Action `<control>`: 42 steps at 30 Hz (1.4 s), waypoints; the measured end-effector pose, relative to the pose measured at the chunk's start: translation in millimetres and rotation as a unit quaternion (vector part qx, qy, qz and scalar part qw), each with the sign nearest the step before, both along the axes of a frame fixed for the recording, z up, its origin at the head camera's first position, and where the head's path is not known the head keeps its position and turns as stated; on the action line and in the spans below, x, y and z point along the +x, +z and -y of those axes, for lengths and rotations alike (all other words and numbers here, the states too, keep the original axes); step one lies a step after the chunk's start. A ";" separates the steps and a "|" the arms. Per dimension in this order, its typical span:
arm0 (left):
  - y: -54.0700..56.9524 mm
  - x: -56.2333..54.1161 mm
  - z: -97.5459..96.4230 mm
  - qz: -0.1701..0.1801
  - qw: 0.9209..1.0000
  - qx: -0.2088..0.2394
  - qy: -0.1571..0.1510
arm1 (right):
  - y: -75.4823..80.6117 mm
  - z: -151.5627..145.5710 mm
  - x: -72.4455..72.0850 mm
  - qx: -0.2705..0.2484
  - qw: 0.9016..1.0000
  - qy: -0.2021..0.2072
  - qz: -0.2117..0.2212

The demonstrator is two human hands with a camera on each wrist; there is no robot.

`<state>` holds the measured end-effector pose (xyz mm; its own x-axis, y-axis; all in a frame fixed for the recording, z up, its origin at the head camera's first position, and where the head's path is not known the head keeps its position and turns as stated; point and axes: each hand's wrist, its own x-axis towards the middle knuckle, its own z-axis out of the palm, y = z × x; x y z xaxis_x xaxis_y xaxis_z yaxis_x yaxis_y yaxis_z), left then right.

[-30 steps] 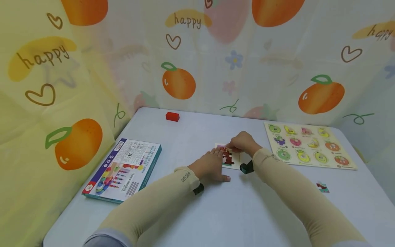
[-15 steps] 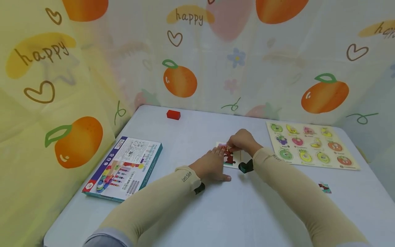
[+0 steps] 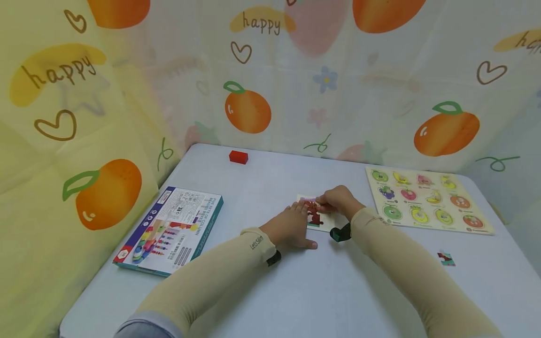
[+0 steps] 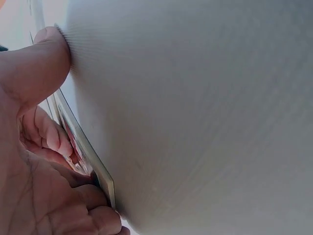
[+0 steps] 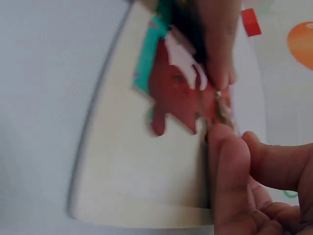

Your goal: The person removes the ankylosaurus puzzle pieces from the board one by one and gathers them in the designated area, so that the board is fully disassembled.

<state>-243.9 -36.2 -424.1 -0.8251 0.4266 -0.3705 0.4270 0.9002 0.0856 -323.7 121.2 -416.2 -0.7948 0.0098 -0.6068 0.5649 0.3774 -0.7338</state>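
A small jigsaw board (image 3: 327, 224) lies on the table with joined, mostly dark red pieces in it. My left hand (image 3: 291, 226) rests across its left side, fingers laid over the pieces and thumb spread on the table. In the left wrist view, the board's edge (image 4: 100, 169) shows beside the left fingers. My right hand (image 3: 340, 201) is at the board's upper right, its fingertips touching the pieces. Blurred in the right wrist view, the index finger of that hand (image 5: 230, 166) meets the red puzzle pieces (image 5: 173, 95); no piece shows clearly between finger and thumb.
One loose puzzle piece (image 3: 446, 258) lies at the right. Behind it is a fruit puzzle board (image 3: 439, 220). A boxed toy set (image 3: 169, 230) lies at the left, and a red block (image 3: 238, 157) stands near the back edge. A printed curtain (image 3: 287, 117) hangs behind.
My right hand first worked over the top of the board, then slid a little to the right, uncovering more pieces. The left hand stays in place. The head view shifted slightly.
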 end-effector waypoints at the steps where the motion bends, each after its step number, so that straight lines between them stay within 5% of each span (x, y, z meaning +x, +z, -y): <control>1: -0.2 -0.1 -0.5 0.000 1.000 0.000 0.000 | 0.4 -0.4 1.2 0.003 1.000 -0.004 -0.009; 5: 1.0 0.5 -1.8 -0.002 1.000 -0.001 0.001 | 8.0 6.1 7.1 0.096 0.990 0.041 -0.098; 10: 2.0 0.9 -3.1 -0.002 1.000 0.001 0.006 | 22.9 24.2 14.6 0.271 0.922 0.149 -0.231; 12: 1.6 0.5 -3.8 0.000 1.000 0.004 0.009 | 26.0 28.3 15.8 0.287 0.912 0.164 -0.244; 16: -0.8 -0.1 -4.0 0.001 1.000 0.001 0.008 | 20.6 20.8 13.0 0.274 0.929 0.137 -0.209; 20: -1.2 1.1 -4.0 0.006 1.000 -0.008 0.011 | 4.4 4.5 6.8 0.147 0.982 0.062 -0.100; 22: -0.4 1.9 -4.3 0.008 1.000 -0.009 0.013 | 1.6 1.2 5.5 0.101 0.993 0.033 -0.060; 24: 0.7 2.5 -4.4 0.006 1.000 -0.006 0.011 | 5.8 3.2 6.2 0.100 0.992 0.038 -0.067; 26: 1.5 2.1 -4.8 0.000 1.000 -0.002 0.011 | 15.9 10.9 8.4 0.160 0.976 0.090 -0.119; 30: -0.6 0.0 -5.2 -0.012 1.000 -0.007 0.001 | 32.5 33.3 15.9 0.291 0.907 0.181 -0.244; 33: -2.2 -1.4 -6.6 -0.013 1.000 -0.015 -0.011 | 35.5 42.2 19.3 0.307 0.888 0.194 -0.282; 36: -1.2 -1.7 -8.3 -0.007 1.000 -0.015 -0.007 | 32.4 34.7 17.8 0.301 0.897 0.178 -0.270; 42: -1.1 -1.8 -8.5 0.002 1.000 -0.023 0.010 | 12.0 3.1 14.1 0.181 0.970 0.068 -0.146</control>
